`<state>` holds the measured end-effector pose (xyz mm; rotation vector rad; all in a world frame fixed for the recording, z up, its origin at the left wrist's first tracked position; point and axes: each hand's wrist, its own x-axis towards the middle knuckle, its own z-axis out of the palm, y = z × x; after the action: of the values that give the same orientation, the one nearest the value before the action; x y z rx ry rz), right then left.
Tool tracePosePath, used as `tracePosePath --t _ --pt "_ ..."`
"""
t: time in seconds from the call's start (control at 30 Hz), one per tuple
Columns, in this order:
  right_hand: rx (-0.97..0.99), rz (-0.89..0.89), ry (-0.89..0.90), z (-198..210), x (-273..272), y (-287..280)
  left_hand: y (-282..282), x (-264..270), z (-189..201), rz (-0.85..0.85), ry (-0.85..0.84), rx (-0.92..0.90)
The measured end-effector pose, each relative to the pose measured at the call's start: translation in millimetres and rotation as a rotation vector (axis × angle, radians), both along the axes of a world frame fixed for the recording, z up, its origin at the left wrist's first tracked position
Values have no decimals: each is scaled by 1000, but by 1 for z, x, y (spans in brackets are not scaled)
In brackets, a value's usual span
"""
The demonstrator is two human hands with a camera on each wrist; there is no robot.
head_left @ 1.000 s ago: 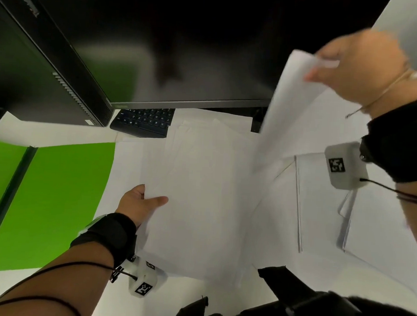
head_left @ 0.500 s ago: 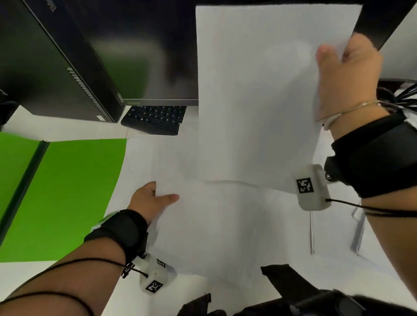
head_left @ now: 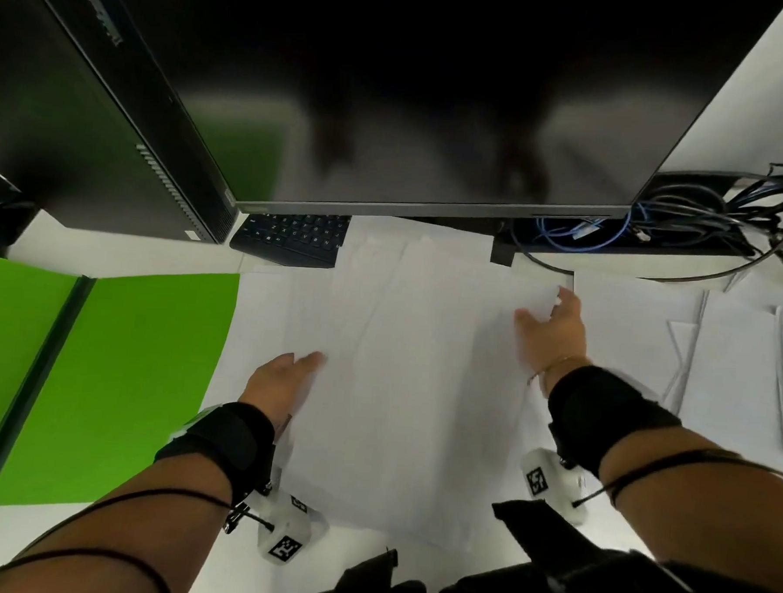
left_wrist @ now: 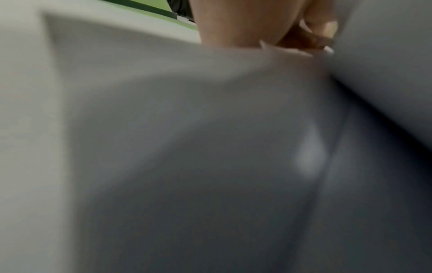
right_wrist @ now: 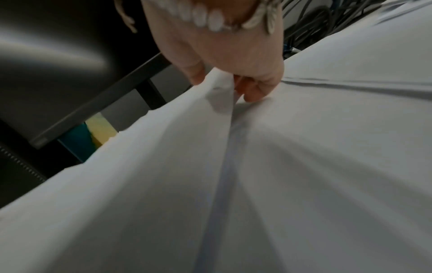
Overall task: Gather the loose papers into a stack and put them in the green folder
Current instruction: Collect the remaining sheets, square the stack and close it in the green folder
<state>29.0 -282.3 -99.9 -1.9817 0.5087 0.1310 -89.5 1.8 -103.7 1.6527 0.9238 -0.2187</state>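
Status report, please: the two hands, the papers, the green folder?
Left hand grips pile's left edge; right hand pinches top sheet. Paper pile uneven on desk, more loose sheets at right. Green folder open, empty, unobstructed.

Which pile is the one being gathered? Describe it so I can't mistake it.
Start at the big dark monitor. Directly below it, right of the open green folder, lies the gathered pile. Unlike the sheets further right, it has the left hand and right hand on its sides.
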Motion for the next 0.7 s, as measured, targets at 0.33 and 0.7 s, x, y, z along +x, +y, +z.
tracePosePath --t 0.33,0.7 --pt "-201 63 127 3 -18 5 8 29 37 -97 193 -136" --pt "295 279 225 12 -24 10 -33 31 52 -432 207 160"
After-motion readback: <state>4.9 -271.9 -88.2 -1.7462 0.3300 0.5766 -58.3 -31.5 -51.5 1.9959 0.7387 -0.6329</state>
